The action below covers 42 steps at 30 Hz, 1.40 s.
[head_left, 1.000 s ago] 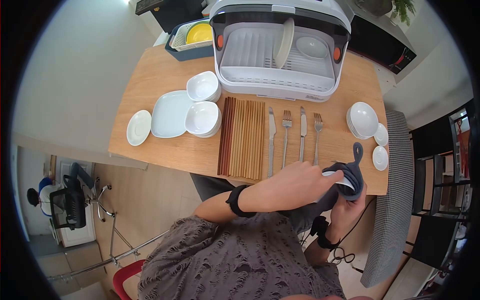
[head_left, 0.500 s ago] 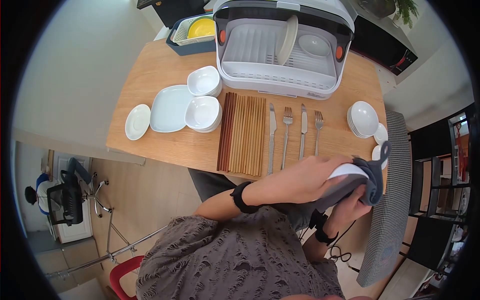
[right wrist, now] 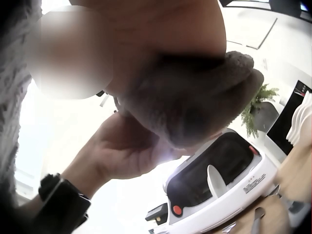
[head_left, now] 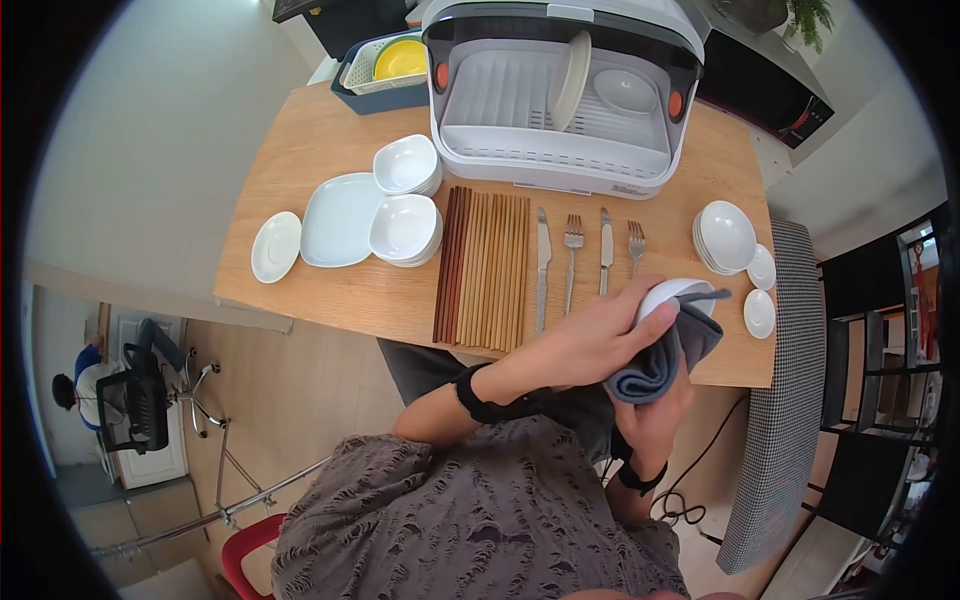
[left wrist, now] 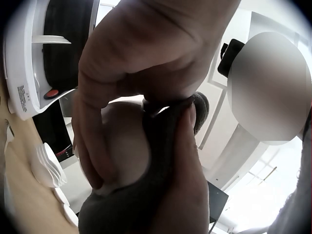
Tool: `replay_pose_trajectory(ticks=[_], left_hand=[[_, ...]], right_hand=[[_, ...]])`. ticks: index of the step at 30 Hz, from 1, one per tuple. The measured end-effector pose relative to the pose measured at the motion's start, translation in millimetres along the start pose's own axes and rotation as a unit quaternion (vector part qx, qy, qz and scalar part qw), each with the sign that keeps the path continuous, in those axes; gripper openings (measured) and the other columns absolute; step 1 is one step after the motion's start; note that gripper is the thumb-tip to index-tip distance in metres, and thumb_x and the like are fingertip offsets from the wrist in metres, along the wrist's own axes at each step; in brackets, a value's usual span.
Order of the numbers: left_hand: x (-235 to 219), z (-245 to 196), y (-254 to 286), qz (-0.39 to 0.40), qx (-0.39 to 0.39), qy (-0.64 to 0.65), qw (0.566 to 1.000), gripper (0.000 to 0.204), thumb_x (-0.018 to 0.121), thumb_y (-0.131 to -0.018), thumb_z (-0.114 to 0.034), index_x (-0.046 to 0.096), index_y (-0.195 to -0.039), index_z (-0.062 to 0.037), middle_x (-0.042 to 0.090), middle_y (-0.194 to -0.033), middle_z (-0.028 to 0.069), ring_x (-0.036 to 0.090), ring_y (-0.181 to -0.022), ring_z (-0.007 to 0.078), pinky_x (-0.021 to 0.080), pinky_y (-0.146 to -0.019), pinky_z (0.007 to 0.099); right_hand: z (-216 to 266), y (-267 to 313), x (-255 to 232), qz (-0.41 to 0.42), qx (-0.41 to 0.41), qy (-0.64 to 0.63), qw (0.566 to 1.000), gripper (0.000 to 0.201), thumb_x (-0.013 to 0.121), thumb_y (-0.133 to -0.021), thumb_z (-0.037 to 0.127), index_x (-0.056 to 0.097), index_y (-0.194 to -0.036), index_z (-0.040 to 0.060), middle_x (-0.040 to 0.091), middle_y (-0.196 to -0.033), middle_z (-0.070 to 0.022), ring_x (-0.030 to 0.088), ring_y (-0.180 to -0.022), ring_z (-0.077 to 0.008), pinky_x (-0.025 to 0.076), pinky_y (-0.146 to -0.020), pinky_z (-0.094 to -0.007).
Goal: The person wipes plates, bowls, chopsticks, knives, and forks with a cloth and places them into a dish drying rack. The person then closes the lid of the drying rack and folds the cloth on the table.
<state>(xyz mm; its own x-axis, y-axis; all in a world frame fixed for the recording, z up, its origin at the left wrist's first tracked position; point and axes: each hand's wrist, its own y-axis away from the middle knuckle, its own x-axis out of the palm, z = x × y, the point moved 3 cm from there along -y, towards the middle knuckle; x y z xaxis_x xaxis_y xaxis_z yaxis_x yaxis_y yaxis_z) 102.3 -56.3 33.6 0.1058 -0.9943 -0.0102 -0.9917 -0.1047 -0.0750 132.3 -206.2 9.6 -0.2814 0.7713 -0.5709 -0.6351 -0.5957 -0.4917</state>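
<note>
In the head view a small white bowl (head_left: 660, 296) is held above the table's front right edge. My left hand (head_left: 605, 325) grips it by the rim, thumb on the near side. A dark grey cloth (head_left: 655, 368) is bunched against the bowl and partly hides it. From below, my right hand (head_left: 655, 415) holds the cloth to the bowl. The left wrist view shows the bowl (left wrist: 124, 139) between the left fingers (left wrist: 95, 141), with the cloth (left wrist: 131, 209) across its side. Dark cloth (right wrist: 195, 102) fills the middle of the right wrist view.
A dish cabinet (head_left: 560, 175) holding a plate and a bowl stands at the back. Chopsticks (head_left: 485, 270), knives and forks (head_left: 573, 255) lie mid-table. Bowl stacks (head_left: 405, 225), a square plate (head_left: 335, 220) and a saucer (head_left: 276, 247) are left; stacked bowls (head_left: 725, 237) and saucers (head_left: 759, 314) are right.
Both hands first shifted right with the bowl and cloth, then came back left. The bowl has turned, and the rolled part of the cloth now lies on its near side.
</note>
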Motion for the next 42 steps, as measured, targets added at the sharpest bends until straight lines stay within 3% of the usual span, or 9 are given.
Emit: replay_pose_trajectory(ticks=[12,15,18,19,21,26,27,33,42], left_hand=[[-21.0,4.6,1.2,-0.047,-0.027,-0.072,0.996,0.041,0.047,-0.105,-0.03,0.045,-0.135,-0.0016,0.066,-0.1,0.0246,0.067,-0.094,0.0359,0.05,-0.083,0.0412],[-32.0,1.8,-0.8,-0.096,0.052,-0.111,0.988,0.035,0.048,-0.105,-0.026,0.05,-0.131,-0.0035,0.067,-0.098,0.0193,0.068,-0.09,0.0297,0.052,-0.079,0.038],[-50.0,-3.7,1.8,-0.125,-0.001,-0.056,0.991,0.031,0.054,-0.102,-0.023,0.057,-0.126,-0.0038,0.069,-0.097,0.0125,0.067,-0.085,0.0174,0.053,-0.076,0.0322],[-51.5,-4.2,1.8,-0.119,0.011,-0.005,0.993,0.03,0.059,-0.1,-0.024,0.06,-0.122,-0.004,0.07,-0.095,0.0108,0.066,-0.083,0.0156,0.053,-0.075,0.0325],[-49.7,-6.1,2.0,-0.11,0.024,0.044,0.993,0.028,0.063,-0.097,-0.024,0.063,-0.118,-0.0043,0.07,-0.094,0.0092,0.066,-0.082,0.0138,0.053,-0.074,0.0328],[-18.1,-23.7,2.1,0.028,-0.084,-0.116,0.989,0.029,0.076,-0.085,-0.024,0.068,-0.1,-0.0005,0.071,-0.082,0.0111,0.068,-0.077,0.0207,0.052,-0.073,0.0319],[-10.6,-18.0,0.5,0.032,-0.034,-0.149,0.988,0.037,0.078,-0.082,-0.03,0.067,-0.097,0.0022,0.068,-0.078,0.0199,0.068,-0.074,0.0302,0.052,-0.068,0.0354],[-5.9,-13.0,5.1,0.127,-0.038,-0.294,0.947,0.046,0.079,-0.081,-0.037,0.066,-0.095,0.0048,0.064,-0.07,0.0242,0.068,-0.071,0.0379,0.052,-0.062,0.0419],[-13.4,-10.0,2.2,-0.054,0.015,-0.147,0.988,0.028,0.068,-0.093,-0.024,0.064,-0.1,0.0023,0.065,-0.072,0.0202,0.068,-0.067,0.0327,0.051,-0.061,0.0372]], right_hand=[[14.6,-16.6,-7.4,-0.005,-0.147,0.027,0.989,0.033,0.078,-0.075,0.012,0.067,-0.099,-0.0083,0.072,-0.091,-0.0216,0.072,-0.086,-0.0353,0.057,-0.086,-0.0416],[1.4,8.8,-28.1,-0.003,-0.013,-0.106,0.994,0.037,0.08,-0.079,0.015,0.066,-0.104,-0.0091,0.071,-0.087,-0.016,0.07,-0.079,-0.0299,0.056,-0.085,-0.0416],[-45.7,44.3,-17.2,-0.286,0.079,-0.274,0.915,0.071,0.069,-0.089,0.049,0.052,-0.126,-0.0087,0.066,-0.112,-0.0184,0.066,-0.099,-0.0315,0.052,-0.095,-0.0432],[-39.5,35.9,-16.9,-0.286,0.08,-0.273,0.915,0.071,0.069,-0.089,0.049,0.052,-0.126,-0.0087,0.066,-0.112,-0.0184,0.066,-0.099,-0.0315,0.052,-0.095,-0.0432],[-28.6,20.8,-19.2,-0.347,0.085,-0.545,0.759,0.08,0.047,-0.095,0.062,0.042,-0.137,-0.0062,0.056,-0.131,-0.0216,0.057,-0.12,-0.0328,0.047,-0.103,-0.0459],[-28.7,23.4,-20.3,-0.31,0.101,-0.495,0.805,0.08,0.044,-0.096,0.062,0.039,-0.139,-0.005,0.053,-0.134,-0.0219,0.055,-0.123,-0.0331,0.045,-0.104,-0.0467],[-28.9,24.4,-20.9,-0.299,0.105,-0.482,0.817,0.08,0.043,-0.096,0.063,0.039,-0.139,-0.0047,0.052,-0.134,-0.022,0.054,-0.124,-0.0331,0.045,-0.105,-0.0469],[-29.1,27.9,-12.0,-0.224,0.128,-0.415,0.872,0.081,0.038,-0.097,0.064,0.035,-0.142,-0.0029,0.048,-0.138,-0.0224,0.051,-0.128,-0.0335,0.043,-0.107,-0.048],[-38.2,47.5,-1.8,-0.131,0.151,-0.301,0.932,0.081,0.031,-0.098,0.065,0.029,-0.146,-0.0005,0.043,-0.144,-0.023,0.046,-0.133,-0.0339,0.041,-0.109,-0.0494]])
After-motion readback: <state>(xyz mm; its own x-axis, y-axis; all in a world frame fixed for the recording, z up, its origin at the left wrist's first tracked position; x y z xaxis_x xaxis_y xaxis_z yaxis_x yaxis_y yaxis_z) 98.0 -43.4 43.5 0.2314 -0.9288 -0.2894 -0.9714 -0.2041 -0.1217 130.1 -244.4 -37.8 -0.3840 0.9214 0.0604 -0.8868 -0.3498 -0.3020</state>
